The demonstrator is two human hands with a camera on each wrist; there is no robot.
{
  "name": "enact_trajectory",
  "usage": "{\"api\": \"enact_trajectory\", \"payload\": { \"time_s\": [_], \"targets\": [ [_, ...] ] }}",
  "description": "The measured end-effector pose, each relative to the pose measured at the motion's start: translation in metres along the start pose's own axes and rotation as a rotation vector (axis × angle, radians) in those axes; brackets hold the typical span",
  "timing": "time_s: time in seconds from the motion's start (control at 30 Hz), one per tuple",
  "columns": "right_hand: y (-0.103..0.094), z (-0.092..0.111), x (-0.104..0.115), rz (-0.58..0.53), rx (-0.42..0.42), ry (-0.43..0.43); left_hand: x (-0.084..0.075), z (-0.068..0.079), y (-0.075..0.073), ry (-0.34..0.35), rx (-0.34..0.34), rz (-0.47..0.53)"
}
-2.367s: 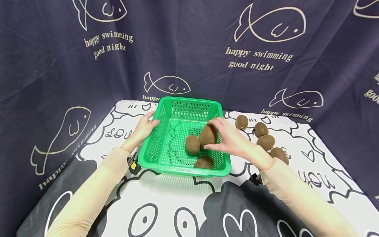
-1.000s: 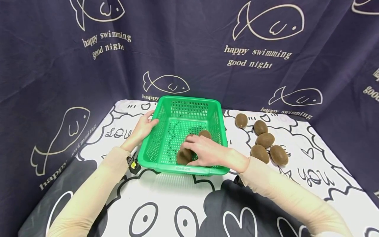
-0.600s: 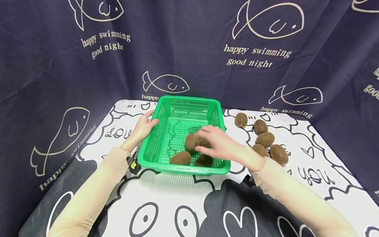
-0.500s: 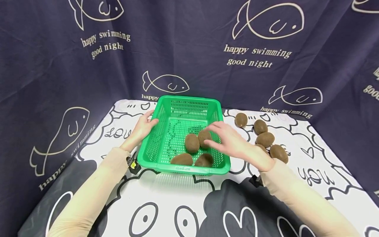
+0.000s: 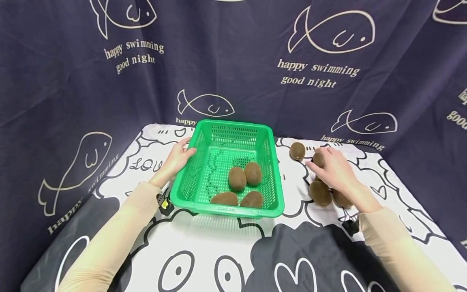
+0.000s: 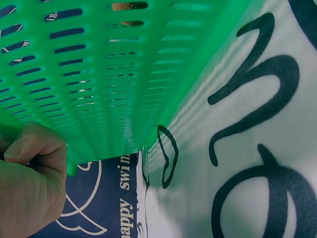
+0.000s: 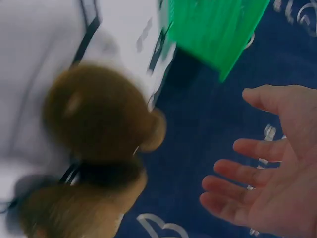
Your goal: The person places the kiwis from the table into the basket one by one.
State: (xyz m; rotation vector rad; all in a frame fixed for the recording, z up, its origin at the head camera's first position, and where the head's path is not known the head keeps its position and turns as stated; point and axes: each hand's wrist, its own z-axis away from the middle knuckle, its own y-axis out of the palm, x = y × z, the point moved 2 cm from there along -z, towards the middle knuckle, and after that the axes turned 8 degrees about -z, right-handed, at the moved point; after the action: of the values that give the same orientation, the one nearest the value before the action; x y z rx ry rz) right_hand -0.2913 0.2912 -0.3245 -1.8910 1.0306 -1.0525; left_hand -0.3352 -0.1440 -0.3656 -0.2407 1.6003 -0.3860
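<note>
My left hand point(image 5: 178, 156) grips the left rim of a green plastic basket point(image 5: 182, 178), thumb over the edge. Up close in the left wrist view, the curled hand point(image 6: 34, 173) is beside the slotted basket wall point(image 6: 94, 74). Several brown kiwis lie inside, among them a kiwi point(image 5: 224, 198) at the front and another kiwi point(image 5: 253, 173) toward the right. My right hand point(image 5: 336, 170) hovers over the loose kiwis on the right, nearest a kiwi point(image 5: 318, 159) by its fingertips. In the right wrist view this hand point(image 7: 267, 163) is spread with nothing in it, apart from a blurred kiwi point(image 7: 99, 114).
One kiwi point(image 5: 297, 151) stands apart at the back, right of the basket. Two more, a kiwi point(image 5: 321, 193) and its neighbour kiwi point(image 5: 342, 198), lie below my right hand. A dark blue curtain point(image 5: 233, 61) hangs behind the patterned white tablecloth point(image 5: 215, 235).
My right hand set a kiwi down at the basket's front, let go, then moved out right to the loose kiwis. My left hand has stayed on the rim.
</note>
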Motion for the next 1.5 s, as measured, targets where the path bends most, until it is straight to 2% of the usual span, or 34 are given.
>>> {"api": "enact_trajectory", "payload": {
  "time_s": [0.17,0.33,0.47,0.63,0.77,1.2,1.5],
  "targets": [
    [-0.004,0.007,-0.031,0.031,0.097,0.144,0.001,0.0,0.0,0.0,0.004,-0.006],
    [-0.001,0.012,-0.051,0.07,0.201,0.229,0.0,0.001,0.0,0.009,-0.004,-0.029],
    [0.004,0.014,-0.063,0.089,0.278,0.253,-0.001,0.002,0.0,0.016,-0.011,-0.041],
    [0.009,0.014,-0.071,0.053,0.323,0.258,-0.001,0.003,0.001,0.006,-0.005,-0.03],
    [0.012,0.014,-0.072,0.04,0.323,0.271,-0.002,0.004,0.0,0.007,-0.005,-0.02],
    [0.023,0.008,-0.07,0.026,0.295,0.221,-0.001,0.003,0.002,0.012,-0.009,0.013],
    [0.023,0.007,-0.073,0.014,0.241,0.207,-0.001,0.002,0.0,0.007,0.002,0.009]
  ]
}}
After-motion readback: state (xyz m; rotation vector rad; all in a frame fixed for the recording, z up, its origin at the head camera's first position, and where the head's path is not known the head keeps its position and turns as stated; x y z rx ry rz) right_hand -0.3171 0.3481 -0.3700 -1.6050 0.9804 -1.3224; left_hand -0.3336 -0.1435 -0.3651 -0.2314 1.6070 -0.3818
